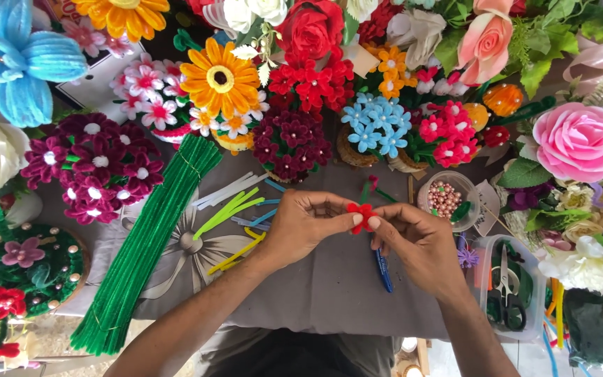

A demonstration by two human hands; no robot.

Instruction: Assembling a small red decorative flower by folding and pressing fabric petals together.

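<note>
Both hands, left hand point(305, 227) and right hand point(417, 241), are pinching the small red flower point(363, 213) over the tabletop point(329, 286); gentle fingertip pressure is probably keeping its petals even.

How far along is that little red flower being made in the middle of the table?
Done: the small red flower already has its petals spread. In hand: the left hand and right hand pinch it between their fingertips. Left: it shows no stem; the bundle of green pipe cleaners and loose coloured pieces lie unused on the grey cloth.
</note>
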